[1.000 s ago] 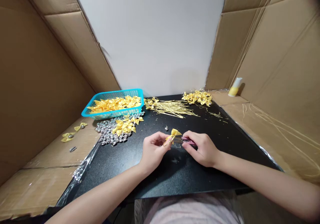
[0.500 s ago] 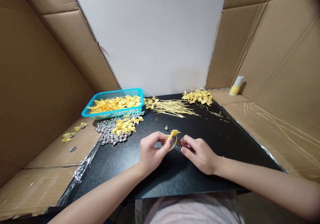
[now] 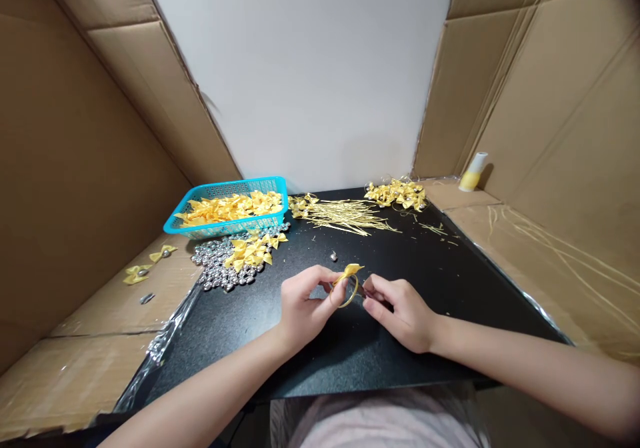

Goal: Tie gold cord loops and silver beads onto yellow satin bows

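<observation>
In the head view, the left hand [image 3: 307, 305] pinches a small yellow satin-like bow [image 3: 353, 270] between thumb and fingers at the middle of the frame, a thin yellow cord loop [image 3: 355, 295] hanging just below it. The right hand [image 3: 403, 315], just beside, is closed around a slim metal-tipped tool [image 3: 361, 291], mostly hidden by its fingers. I'd judge the bow nearly weightless, soft and a little slippery, easily creased, so best held at its gathered centre; the cord looks springy. Beneath lies a black, finely textured tabletop [image 3: 240, 355], with a turquoise plastic basket [image 3: 287, 198] of yellow bows and shiny silver beads [image 3: 215, 276] left of centre, and straight yellow cords [image 3: 350, 217] behind the hands. Brown cardboard walls [image 3: 565, 101] flank a pale grey panel [image 3: 300, 68] at the top centre.
</observation>
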The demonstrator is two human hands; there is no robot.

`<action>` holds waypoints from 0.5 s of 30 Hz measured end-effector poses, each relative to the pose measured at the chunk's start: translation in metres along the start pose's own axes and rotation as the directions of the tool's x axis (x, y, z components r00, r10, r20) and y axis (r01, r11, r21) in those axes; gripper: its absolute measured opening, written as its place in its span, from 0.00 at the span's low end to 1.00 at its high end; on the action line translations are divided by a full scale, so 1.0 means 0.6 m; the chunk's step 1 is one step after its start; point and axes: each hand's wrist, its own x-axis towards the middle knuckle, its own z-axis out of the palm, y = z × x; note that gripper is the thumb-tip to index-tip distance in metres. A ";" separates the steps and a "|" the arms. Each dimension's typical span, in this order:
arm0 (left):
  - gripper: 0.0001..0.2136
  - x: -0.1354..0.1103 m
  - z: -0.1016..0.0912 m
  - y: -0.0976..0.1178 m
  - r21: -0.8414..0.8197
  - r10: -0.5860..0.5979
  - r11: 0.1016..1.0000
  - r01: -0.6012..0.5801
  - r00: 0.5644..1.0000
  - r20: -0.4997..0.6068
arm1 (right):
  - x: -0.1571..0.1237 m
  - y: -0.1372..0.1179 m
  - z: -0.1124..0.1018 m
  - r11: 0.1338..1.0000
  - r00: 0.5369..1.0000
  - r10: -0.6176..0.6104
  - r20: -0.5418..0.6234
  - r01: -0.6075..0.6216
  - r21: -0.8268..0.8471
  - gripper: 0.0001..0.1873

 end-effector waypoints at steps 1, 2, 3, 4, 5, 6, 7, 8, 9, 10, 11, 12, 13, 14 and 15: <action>0.02 -0.001 0.000 0.000 -0.005 -0.017 1.000 0.017 1.000 -0.003 | 0.000 0.000 0.000 1.000 1.000 -0.005 -0.002 0.005 -0.003 0.11; 0.02 -0.001 0.000 -0.001 -0.011 -0.034 0.999 0.034 0.999 -0.006 | 0.000 0.001 0.000 1.000 1.000 -0.013 -0.004 0.013 -0.003 0.10; 0.02 -0.001 0.001 -0.002 -0.015 -0.050 0.999 0.050 0.999 -0.007 | 0.000 0.001 0.000 1.000 1.000 -0.024 -0.006 0.024 -0.001 0.10; 0.02 -0.002 0.001 -0.002 -0.018 -0.059 0.998 0.059 0.998 -0.007 | 0.000 0.001 0.000 0.999 0.999 -0.036 -0.008 0.036 0.003 0.10; 0.02 -0.002 0.001 -0.003 -0.019 -0.063 0.998 0.063 0.998 -0.005 | -0.001 0.002 0.000 0.999 0.999 -0.046 -0.009 0.046 0.005 0.10; 0.02 -0.001 0.001 -0.003 -0.019 -0.061 0.998 0.061 0.998 0.000 | -0.001 0.002 0.000 0.999 0.999 -0.051 -0.012 0.051 0.007 0.10; 0.02 -0.001 0.001 -0.003 -0.018 -0.058 0.998 0.058 0.998 0.003 | -0.001 0.002 0.001 0.999 0.999 -0.050 -0.014 0.050 0.008 0.10; 0.02 0.000 0.001 -0.002 -0.017 -0.053 0.998 0.053 0.999 0.004 | -0.001 0.003 0.001 0.999 0.999 -0.046 -0.015 0.046 0.011 0.10; 0.02 0.000 0.001 -0.002 -0.015 -0.049 0.999 0.050 0.999 0.006 | -0.001 0.003 0.002 0.999 0.999 -0.040 -0.013 0.041 0.018 0.10; 0.02 0.001 0.001 -0.001 -0.015 -0.046 0.999 0.046 0.999 0.006 | -0.001 0.004 0.002 0.999 0.999 -0.037 -0.012 0.037 0.025 0.10; 0.02 0.002 0.001 0.000 -0.014 -0.045 0.999 0.045 0.999 0.006 | -0.001 0.005 0.003 0.999 0.999 -0.034 -0.012 0.034 0.033 0.10; 0.03 0.002 0.001 0.000 -0.013 -0.044 0.999 0.044 0.999 0.006 | -0.001 0.005 0.003 0.999 0.999 -0.032 -0.011 0.032 0.040 0.10; 0.03 0.002 0.001 0.001 -0.011 -0.043 0.999 0.043 0.999 0.007 | 0.000 0.005 0.003 0.998 1.000 -0.029 -0.011 0.029 0.047 0.10; 0.03 0.003 0.001 0.001 -0.007 -0.044 0.999 0.044 0.999 0.008 | 0.000 0.005 0.003 0.998 1.000 -0.024 -0.010 0.025 0.054 0.11; 0.03 0.003 0.001 0.001 -0.003 -0.046 0.999 0.046 0.999 0.008 | 0.000 0.005 0.004 0.998 1.000 -0.018 -0.009 0.018 0.061 0.11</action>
